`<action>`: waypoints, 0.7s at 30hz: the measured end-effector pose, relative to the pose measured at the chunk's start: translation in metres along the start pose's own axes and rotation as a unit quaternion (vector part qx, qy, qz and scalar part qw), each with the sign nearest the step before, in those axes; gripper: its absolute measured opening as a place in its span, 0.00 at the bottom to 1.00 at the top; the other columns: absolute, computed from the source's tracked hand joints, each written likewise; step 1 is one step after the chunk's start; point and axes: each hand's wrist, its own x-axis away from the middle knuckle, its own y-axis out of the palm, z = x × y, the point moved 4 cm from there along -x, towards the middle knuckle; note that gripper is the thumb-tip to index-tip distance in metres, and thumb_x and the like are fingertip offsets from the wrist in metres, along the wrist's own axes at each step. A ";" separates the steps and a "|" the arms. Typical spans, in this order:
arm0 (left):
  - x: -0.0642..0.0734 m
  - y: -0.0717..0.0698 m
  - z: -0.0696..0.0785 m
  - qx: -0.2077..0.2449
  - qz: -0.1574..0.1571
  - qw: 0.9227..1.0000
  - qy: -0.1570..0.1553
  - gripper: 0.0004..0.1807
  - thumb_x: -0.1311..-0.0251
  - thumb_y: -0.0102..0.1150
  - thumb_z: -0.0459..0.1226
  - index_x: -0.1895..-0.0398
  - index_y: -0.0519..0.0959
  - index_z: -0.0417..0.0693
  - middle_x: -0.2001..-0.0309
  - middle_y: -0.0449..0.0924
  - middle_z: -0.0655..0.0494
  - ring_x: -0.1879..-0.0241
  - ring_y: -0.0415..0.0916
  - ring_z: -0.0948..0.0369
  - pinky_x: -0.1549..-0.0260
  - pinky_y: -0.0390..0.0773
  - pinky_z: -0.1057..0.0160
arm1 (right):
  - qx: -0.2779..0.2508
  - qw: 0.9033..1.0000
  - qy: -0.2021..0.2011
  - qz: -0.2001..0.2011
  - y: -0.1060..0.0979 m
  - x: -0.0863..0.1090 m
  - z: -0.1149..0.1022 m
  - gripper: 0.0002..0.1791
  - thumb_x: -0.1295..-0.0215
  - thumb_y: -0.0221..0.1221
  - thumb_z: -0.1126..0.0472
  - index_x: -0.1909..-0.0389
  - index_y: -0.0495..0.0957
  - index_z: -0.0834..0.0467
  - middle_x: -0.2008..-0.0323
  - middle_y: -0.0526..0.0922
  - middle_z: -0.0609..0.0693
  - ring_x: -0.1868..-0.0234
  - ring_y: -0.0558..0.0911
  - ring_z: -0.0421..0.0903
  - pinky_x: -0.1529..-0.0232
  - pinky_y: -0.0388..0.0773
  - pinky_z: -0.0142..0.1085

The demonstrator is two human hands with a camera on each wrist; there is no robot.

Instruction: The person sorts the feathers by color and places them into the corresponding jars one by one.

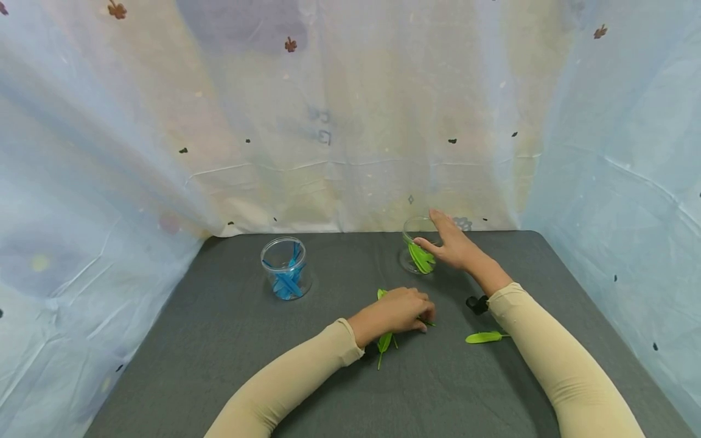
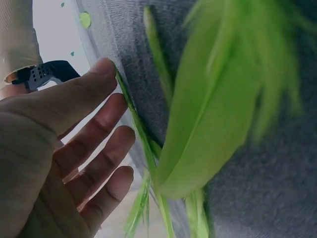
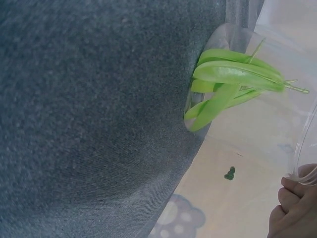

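My left hand [image 1: 397,309] is low over the table, thumb and forefinger pinching the thin end of a green feather [image 2: 136,121]. Other green feathers [image 1: 385,342] lie beneath and beside that hand; a broad one [image 2: 208,114] fills much of the left wrist view. At the back right, my right hand [image 1: 451,243] holds the rim of a clear jar [image 1: 406,236], thumb in front and fingers reaching behind. Inside that jar, several green feathers [image 3: 233,74] lean together near the bottom.
Left of centre stands another clear jar [image 1: 283,242] with blue feathers [image 1: 288,283] in it. One loose green feather [image 1: 484,337] lies by the right forearm. The dark grey table [image 1: 219,365] ends at a patterned curtain [image 1: 356,121] behind and at the sides.
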 end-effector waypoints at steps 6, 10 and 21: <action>-0.001 0.003 0.000 -0.006 -0.001 1.000 0.001 0.12 0.34 0.73 0.51 0.51 0.87 0.64 0.55 0.84 0.67 0.55 0.80 0.68 0.52 0.81 0.70 | 0.000 1.000 0.002 0.000 0.000 0.000 0.000 0.58 0.21 0.53 0.29 0.12 0.38 0.60 0.13 0.38 0.62 0.14 0.38 0.66 0.18 0.40 0.69; -0.002 0.006 0.000 -0.003 -0.003 1.000 0.002 0.10 0.33 0.74 0.50 0.52 0.87 0.64 0.56 0.84 0.67 0.56 0.80 0.68 0.53 0.80 0.69 | 0.001 1.000 0.001 -0.001 0.000 -0.001 0.000 0.58 0.22 0.52 0.28 0.12 0.38 0.61 0.13 0.38 0.63 0.14 0.38 0.66 0.18 0.40 0.69; -0.003 0.008 0.001 0.015 0.005 1.000 0.018 0.06 0.33 0.74 0.46 0.57 0.87 0.64 0.60 0.84 0.69 0.61 0.78 0.70 0.58 0.78 0.71 | -0.003 1.000 0.001 0.001 -0.001 0.001 0.001 0.58 0.22 0.53 0.29 0.12 0.38 0.61 0.13 0.39 0.63 0.14 0.38 0.66 0.18 0.40 0.69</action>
